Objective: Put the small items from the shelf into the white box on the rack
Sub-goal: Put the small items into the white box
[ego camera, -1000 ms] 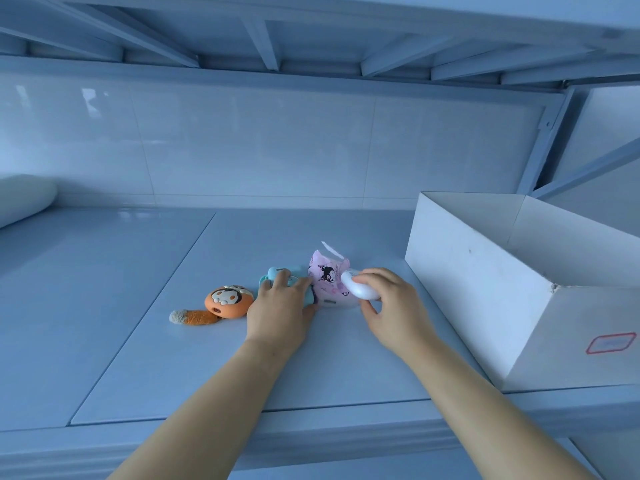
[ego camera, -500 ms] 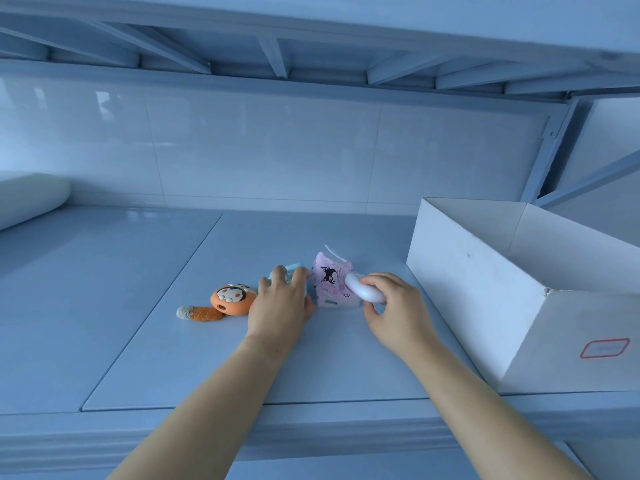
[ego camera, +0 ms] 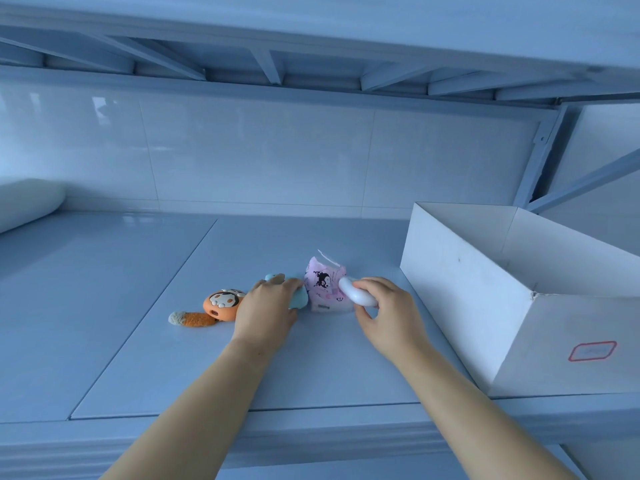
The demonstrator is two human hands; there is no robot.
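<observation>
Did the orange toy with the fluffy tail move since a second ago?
No. The orange toy with the fluffy tail lies in the same spot on the shelf, left of the left hand, just as far from the shelf's seam line.

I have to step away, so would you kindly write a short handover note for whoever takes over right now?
Left hand: fingers closed over the light blue item on the shelf, not lifted.
Right hand: fingers gripping the white oval item, beside the pink packet.
Orange toy with furry tail lies untouched, left of the left hand.
White box stands open at the right; the visible part of its inside shows nothing.
Done: two items grasped.
Left: all four items seem yet to go into the box.
</observation>
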